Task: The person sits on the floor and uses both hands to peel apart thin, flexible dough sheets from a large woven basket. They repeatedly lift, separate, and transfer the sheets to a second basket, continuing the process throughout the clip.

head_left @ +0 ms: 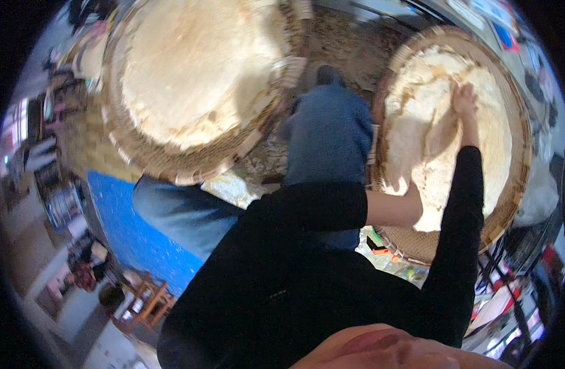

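Observation:
On the right, a wide round woven basket (411,247) holds a thick, pale cream layer (494,144) with a cracked, uneven surface. I cannot tell what the layer is. My right hand (465,101) rests on its far part, fingers somewhat apart, with nothing visible in them. At the near left part of the same layer is my left hand (411,206), bent at the wrist; its fingers are hidden or lost in the glare. Both arms, in black sleeves, reach over the basket's near side.
A larger woven basket (172,169) with a similar pale, smoother layer (202,67) stands at the far left. My knees in blue trousers (328,135) lie between the baskets. A blue mat (144,224), a wooden stool (150,301) and assorted clutter are to the left.

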Action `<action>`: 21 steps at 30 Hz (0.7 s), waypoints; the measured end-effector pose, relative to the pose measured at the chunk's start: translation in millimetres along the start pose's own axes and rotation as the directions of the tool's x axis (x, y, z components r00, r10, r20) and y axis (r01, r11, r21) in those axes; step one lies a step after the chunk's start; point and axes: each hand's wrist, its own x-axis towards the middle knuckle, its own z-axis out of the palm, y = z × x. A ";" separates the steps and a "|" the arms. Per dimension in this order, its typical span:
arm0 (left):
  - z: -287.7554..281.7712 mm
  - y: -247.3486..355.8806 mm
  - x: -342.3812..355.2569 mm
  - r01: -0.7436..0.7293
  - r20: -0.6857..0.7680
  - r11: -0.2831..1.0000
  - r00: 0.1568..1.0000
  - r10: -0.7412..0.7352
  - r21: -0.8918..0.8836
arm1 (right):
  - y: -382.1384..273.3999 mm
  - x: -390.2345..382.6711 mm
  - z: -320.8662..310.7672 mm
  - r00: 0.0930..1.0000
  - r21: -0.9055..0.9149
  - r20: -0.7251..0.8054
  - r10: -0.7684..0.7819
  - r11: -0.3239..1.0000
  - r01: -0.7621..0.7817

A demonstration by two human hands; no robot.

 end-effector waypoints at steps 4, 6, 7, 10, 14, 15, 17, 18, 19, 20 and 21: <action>-21.3 11.6 -113.8 -0.298 -0.246 0.859 0.947 0.209 -0.417 | 10.6 30.0 -50.4 0.934 0.139 0.069 -0.350 0.931 0.338; -27.0 0.3 -179.8 -0.360 -0.397 0.790 0.903 0.163 -0.496 | -26.4 12.5 -82.1 0.981 0.421 -0.087 -0.176 0.885 0.196; -23.7 -12.6 -214.7 -0.319 -0.465 0.785 0.884 0.044 -0.532 | -53.2 -3.6 -100.3 0.936 0.426 -0.268 -0.228 0.843 0.328; 9.8 -67.8 -327.5 -0.244 -0.674 0.700 0.594 -0.439 -0.671 | -157.6 -68.0 -154.1 0.740 0.464 -0.529 -0.415 0.589 0.662; 75.6 -152.6 -455.9 0.536 -0.233 0.382 0.325 -0.916 -0.753 | -311.2 -167.7 -190.3 0.494 0.413 -0.575 -0.652 0.290 0.863; 91.5 -170.2 -478.9 0.706 -0.289 0.402 0.281 -0.915 -0.584 | -345.4 -189.2 -193.0 0.404 0.368 -0.554 -0.728 0.221 0.903; 123.7 -193.7 -509.0 0.733 -0.288 0.397 0.279 -0.916 -0.553 | -412.5 -225.8 -186.8 0.378 0.463 -0.273 -0.885 0.223 0.858; 137.4 -204.7 -518.2 0.738 -0.294 0.410 0.292 -0.910 -0.537 | -437.9 -245.4 -178.1 0.260 0.373 -0.180 -0.949 0.179 0.911; 148.5 -216.0 -524.7 0.751 -0.268 0.408 0.310 -0.912 -0.520 | -461.4 -263.2 -167.4 0.212 0.287 0.000 -0.977 0.203 0.936; 157.1 -226.6 -528.1 0.754 -0.183 0.393 0.351 -0.918 -0.527 | -480.1 -278.6 -156.1 0.149 0.245 0.128 -0.981 0.177 0.953; 165.0 -233.1 -529.8 0.758 -0.225 0.418 0.352 -0.908 -0.501 | -494.0 -291.7 -144.3 0.067 0.230 0.238 -0.969 0.123 0.965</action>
